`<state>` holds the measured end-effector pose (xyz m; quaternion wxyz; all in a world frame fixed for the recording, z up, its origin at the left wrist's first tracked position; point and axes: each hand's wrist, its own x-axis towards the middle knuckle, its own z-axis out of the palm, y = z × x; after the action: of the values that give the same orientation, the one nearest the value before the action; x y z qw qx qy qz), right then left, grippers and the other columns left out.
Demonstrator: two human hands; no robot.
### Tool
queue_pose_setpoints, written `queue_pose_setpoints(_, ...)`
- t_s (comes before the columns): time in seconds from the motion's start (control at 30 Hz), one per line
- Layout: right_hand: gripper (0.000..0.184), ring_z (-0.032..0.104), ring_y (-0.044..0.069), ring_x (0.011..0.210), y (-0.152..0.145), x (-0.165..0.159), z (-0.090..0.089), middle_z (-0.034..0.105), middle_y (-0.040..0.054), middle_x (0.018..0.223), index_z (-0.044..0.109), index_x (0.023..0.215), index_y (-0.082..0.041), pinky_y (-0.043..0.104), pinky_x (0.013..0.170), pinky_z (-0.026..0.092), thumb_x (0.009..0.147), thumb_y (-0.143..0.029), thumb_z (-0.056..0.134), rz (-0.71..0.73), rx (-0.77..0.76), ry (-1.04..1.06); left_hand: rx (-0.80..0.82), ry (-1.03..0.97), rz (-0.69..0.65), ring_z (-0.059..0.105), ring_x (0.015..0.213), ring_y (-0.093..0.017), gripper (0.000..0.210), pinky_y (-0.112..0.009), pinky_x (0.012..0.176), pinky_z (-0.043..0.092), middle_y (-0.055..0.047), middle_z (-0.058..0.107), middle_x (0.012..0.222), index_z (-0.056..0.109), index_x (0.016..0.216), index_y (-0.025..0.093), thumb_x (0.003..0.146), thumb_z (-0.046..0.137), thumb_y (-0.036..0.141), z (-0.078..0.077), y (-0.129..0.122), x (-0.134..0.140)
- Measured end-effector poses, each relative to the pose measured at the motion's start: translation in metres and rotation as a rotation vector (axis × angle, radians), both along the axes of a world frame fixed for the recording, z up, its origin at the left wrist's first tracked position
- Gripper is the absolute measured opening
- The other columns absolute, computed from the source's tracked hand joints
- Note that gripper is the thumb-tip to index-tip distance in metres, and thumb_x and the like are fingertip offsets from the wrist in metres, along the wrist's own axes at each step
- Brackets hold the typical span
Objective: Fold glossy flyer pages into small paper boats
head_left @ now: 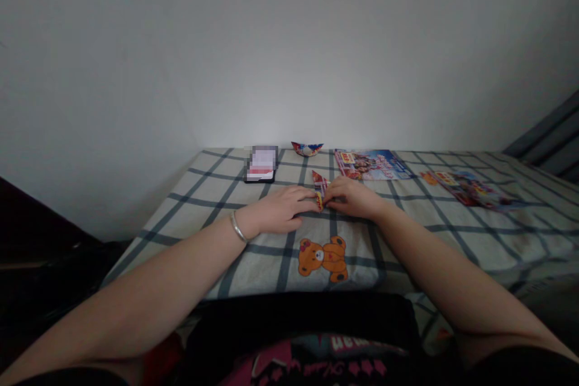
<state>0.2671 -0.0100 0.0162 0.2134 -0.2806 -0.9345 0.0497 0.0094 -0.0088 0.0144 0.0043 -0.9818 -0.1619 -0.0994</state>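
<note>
A small folded paper lies on a checked cloth, between the hands: the left hand, unclenched, rests fingertips on it; the right hand touches its right edge, whether pinching I cannot tell; a phone lies beyond

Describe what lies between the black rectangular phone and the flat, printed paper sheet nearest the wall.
In the head view: a folded colourful paper piece; nearer, between left hand and right hand, a red folded piece.
</note>
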Motion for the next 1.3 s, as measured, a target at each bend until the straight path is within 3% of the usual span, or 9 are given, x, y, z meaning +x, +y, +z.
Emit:
queue_pose_setpoints(0.4, 0.008, 0.063, 0.019, 0.085, 0.0, -0.006, -0.005, 0.073, 0.0027, 0.086, 0.071, 0.084, -0.021, 0.034, 0.084, 0.042, 0.081, -0.015, 0.068, -0.102, 0.039, 0.022, -0.094, -0.081, -0.091, 0.045, 0.133, -0.024, 0.049, -0.042, 0.114, 0.035, -0.009, 0.054, 0.138, 0.061, 0.125, 0.021, 0.079, 0.053, 0.008, 0.005, 0.002, -0.003)
queue_pose_setpoints(0.7, 0.002, 0.062, 0.02, 0.086, 0.002, -0.006, -0.008, 0.074, 0.0021, 0.084, 0.072, 0.083, -0.023, 0.036, 0.085, 0.038, 0.081, -0.022, 0.07, -0.19, 0.049, 0.021, -0.116, -0.083, -0.069, 0.044, 0.134, -0.023, 0.048, -0.042, 0.113, 0.036, -0.008, 0.053, 0.141, 0.059, 0.125, 0.022, 0.079, 0.055, 0.011, 0.006, 0.0, -0.002)
queue_pose_setpoints(0.87, 0.003, 0.061, 0.021, 0.087, 0.002, -0.008, -0.01, 0.073, 0.0017, 0.084, 0.071, 0.083, -0.023, 0.039, 0.09, 0.034, 0.082, -0.025, 0.07, -0.232, 0.051, -0.002, -0.112, -0.07, -0.049, 0.046, 0.132, -0.023, 0.042, -0.041, 0.113, 0.036, -0.008, 0.057, 0.136, 0.058, 0.125, 0.02, 0.083, 0.056, 0.016, 0.006, 0.0, -0.002)
queue_pose_setpoints(1.3, 0.002, 0.057, 0.021, 0.083, 0.005, -0.013, -0.015, 0.068, 0.003, 0.078, 0.067, 0.08, -0.021, 0.034, 0.08, 0.035, 0.082, -0.022, 0.066, -0.335, 0.093, -0.052, -0.011, -0.018, 0.074, 0.046, 0.128, -0.027, 0.043, -0.043, 0.111, 0.036, -0.011, 0.051, 0.138, 0.054, 0.133, 0.021, 0.094, 0.053, 0.04, -0.002, -0.007, 0.007)
